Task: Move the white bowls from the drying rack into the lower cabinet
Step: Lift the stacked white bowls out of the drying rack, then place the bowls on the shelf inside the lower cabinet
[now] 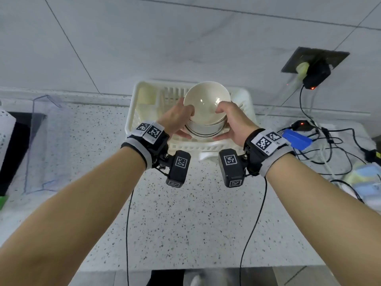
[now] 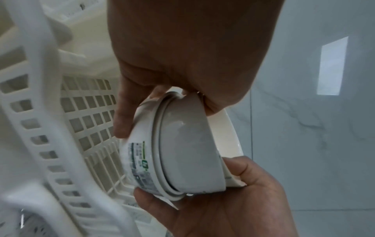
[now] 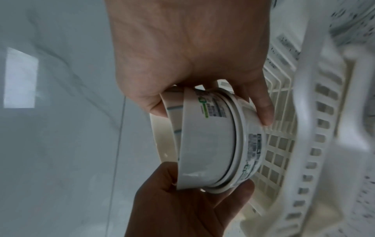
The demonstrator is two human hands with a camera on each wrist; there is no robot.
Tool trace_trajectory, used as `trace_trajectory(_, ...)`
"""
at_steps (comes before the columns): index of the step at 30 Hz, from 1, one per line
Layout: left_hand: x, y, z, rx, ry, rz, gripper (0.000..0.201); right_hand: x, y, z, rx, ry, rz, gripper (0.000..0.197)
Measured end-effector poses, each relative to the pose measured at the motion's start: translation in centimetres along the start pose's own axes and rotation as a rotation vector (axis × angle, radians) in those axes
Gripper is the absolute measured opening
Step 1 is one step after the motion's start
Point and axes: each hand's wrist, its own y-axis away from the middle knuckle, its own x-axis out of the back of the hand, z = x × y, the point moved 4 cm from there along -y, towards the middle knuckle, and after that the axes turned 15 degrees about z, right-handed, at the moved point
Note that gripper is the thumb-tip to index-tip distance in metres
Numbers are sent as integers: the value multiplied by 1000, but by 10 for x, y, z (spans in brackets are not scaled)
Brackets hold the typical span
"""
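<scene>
Lifting step: the left hand (image 1: 179, 118) at nine o'clock and the right hand (image 1: 233, 122) at three o'clock grip the stacked white bowls (image 1: 206, 108) above the drying rack (image 1: 134, 112); next, I judge, a level carry down to the lower cabinet.

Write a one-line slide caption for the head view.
Both hands, left hand and right hand, grip a stack of white bowls above the drying rack on the speckled counter.
</scene>
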Motion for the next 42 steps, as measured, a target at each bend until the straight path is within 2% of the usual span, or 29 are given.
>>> trace_trajectory(3,2,45,-6,-42,-3,27,58,11,41,9,31,8,-10,52)
trace_trajectory(9,1,150,-34,-56,9,198,49,28,131,54,200,46,-30,45)
trace_trajectory(15,-8,233,-80,-37,-32,196,45,39,206,115,218,12,-40,39)
trace_trajectory(17,-12,249,-97,-28,-37,190,44,41,223,136,213,9,-23,37)
trace_trajectory(21,-23,268,-141,52,-71,114,44,40,247,186,141,15,27,47)
trace_trajectory(27,-38,293,-223,110,-89,33,45,28,279,268,80,56,77,48)
trace_trajectory(32,-51,335,-299,184,-81,-28,37,24,312,342,9,89,70,50)
trace_trajectory(35,-58,345,-330,254,-50,-70,42,24,322,370,-19,46,70,43)
trace_trajectory(42,-107,358,-420,340,-66,-96,51,28,312,477,-35,23,62,55)
